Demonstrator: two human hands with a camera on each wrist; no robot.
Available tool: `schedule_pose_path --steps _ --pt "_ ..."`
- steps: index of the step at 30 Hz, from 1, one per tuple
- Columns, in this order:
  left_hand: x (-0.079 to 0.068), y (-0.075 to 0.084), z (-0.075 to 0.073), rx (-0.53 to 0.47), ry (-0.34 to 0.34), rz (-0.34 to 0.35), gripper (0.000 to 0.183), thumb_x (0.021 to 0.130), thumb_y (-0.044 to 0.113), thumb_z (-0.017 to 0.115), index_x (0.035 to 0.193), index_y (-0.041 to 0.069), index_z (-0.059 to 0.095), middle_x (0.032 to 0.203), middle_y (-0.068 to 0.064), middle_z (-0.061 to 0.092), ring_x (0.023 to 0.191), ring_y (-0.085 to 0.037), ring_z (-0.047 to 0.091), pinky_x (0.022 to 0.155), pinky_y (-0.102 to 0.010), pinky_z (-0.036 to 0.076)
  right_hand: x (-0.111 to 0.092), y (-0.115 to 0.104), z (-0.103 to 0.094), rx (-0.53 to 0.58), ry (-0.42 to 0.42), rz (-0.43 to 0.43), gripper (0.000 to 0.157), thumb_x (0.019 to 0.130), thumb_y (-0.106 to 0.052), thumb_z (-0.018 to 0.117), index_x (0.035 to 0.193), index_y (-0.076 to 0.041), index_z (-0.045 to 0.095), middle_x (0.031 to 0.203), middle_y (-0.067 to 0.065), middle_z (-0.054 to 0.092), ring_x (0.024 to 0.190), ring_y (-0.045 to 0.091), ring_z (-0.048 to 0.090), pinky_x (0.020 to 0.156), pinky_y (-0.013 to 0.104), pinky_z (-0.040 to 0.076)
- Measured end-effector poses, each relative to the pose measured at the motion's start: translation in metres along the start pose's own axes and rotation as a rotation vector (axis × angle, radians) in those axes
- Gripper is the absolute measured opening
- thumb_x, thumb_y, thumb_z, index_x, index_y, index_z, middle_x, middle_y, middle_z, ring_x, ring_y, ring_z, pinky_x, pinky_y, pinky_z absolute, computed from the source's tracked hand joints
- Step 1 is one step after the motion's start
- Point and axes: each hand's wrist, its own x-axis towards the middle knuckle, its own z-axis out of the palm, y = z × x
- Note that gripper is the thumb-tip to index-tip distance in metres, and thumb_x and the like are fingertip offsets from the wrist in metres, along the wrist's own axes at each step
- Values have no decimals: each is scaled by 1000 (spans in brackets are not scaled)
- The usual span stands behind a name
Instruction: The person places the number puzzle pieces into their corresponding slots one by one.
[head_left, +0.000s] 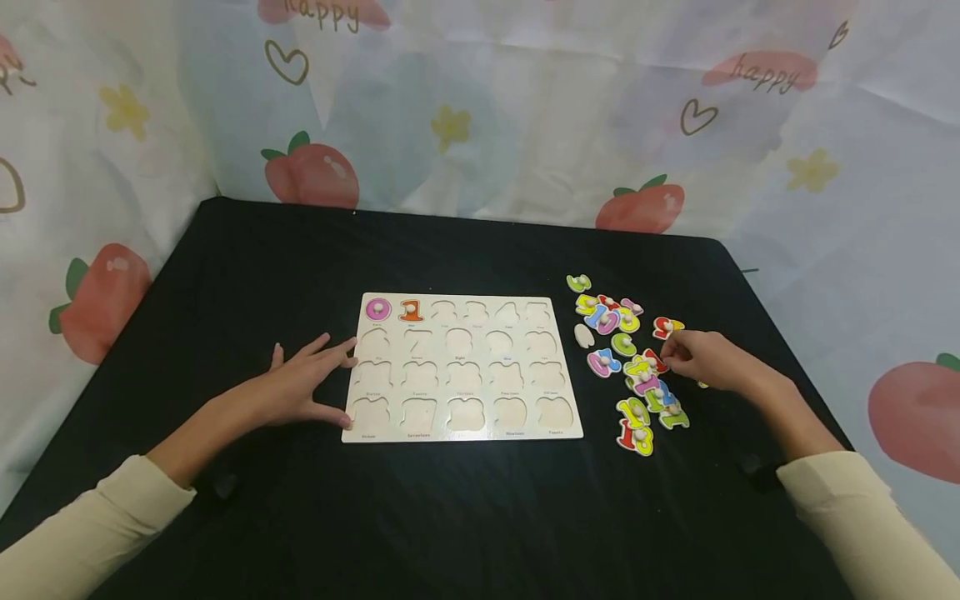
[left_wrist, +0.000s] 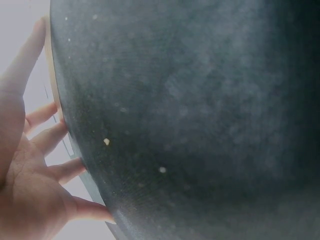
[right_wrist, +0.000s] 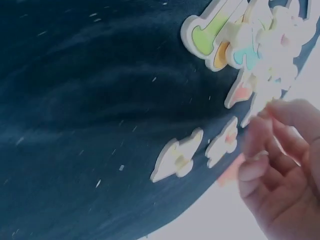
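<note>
A pale wooden number board (head_left: 442,437) lies flat on the table, its rows of recesses mostly bare. A pink zero piece (head_left: 378,309) and an orange one piece (head_left: 411,311) sit in its top row. Along its left edge my left hand (head_left: 300,387) is spread, thumb at the lower corner and fingertips higher up; the left wrist view shows the fingers (left_wrist: 67,170) stretched to the rim. My right hand (head_left: 705,360) pinches a red number piece (head_left: 654,360) at the edge of the pile. In the right wrist view its fingertips (right_wrist: 262,112) partly cover the piece.
Overlapping knobbed number pieces (head_left: 603,318) lie right of the board, with more nearer the front, such as a yellow and red cluster (head_left: 636,427). A red and yellow piece (head_left: 667,327) lies just beyond my right hand. A black cloth (head_left: 450,517) covers the table; a printed curtain (head_left: 517,108) hangs behind.
</note>
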Motion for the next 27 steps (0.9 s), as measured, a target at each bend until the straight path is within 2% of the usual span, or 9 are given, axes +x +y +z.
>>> schedule_pose_path --steps 3,6,8,10,15,19,22,27 --pt "-1 -1 -1 3 -2 -2 115 60 67 73 147 8 27 140 -8 46 137 -44 11 88 -81 1 16 -3 2 -17 113 -29 15 91 -4 57 103 4 58 77 2 53 61 14 47 55 30 42" --pt "-1 -1 -1 5 0 -4 117 60 67 73 148 7 25 138 -7 49 137 -44 12 88 -81 1 33 -11 4 -5 167 -50 26 92 -3 54 116 8 54 78 4 53 60 15 47 55 30 41" --pt "-1 -1 0 1 7 -2 116 60 67 73 147 7 27 138 -7 48 137 -44 12 88 -81 1 43 -17 5 -2 158 -67 28 93 -3 50 118 9 54 79 6 54 58 16 47 55 31 40" --pt "0 -1 1 -4 15 5 115 60 67 73 147 7 28 139 -7 48 137 -44 12 88 -81 1 50 -22 6 -9 156 -72 25 92 -2 48 114 7 57 78 5 53 56 15 47 55 30 39" --pt "0 -1 2 -10 22 9 112 60 66 74 146 9 31 141 -7 46 137 -43 13 88 -80 1 62 -26 7 -29 202 -6 20 91 -2 46 102 6 61 69 5 50 49 15 44 51 31 37" --pt "1 0 3 -12 23 10 105 60 64 75 142 11 38 149 -9 34 138 -43 12 89 -80 0 67 -24 7 -57 214 7 20 90 -1 45 99 5 62 69 6 51 50 17 44 50 31 36" --pt "1 0 3 -13 22 7 102 60 64 76 140 12 41 151 -10 29 138 -43 12 89 -80 0 70 -21 7 -59 197 -14 20 89 1 46 103 4 61 74 7 51 55 18 45 52 31 38" --pt "0 1 2 -12 22 -9 105 59 64 76 142 12 39 149 -9 33 138 -42 12 89 -80 0 75 -19 9 -51 186 -40 22 90 -3 55 112 4 55 87 12 53 70 23 51 57 34 46"
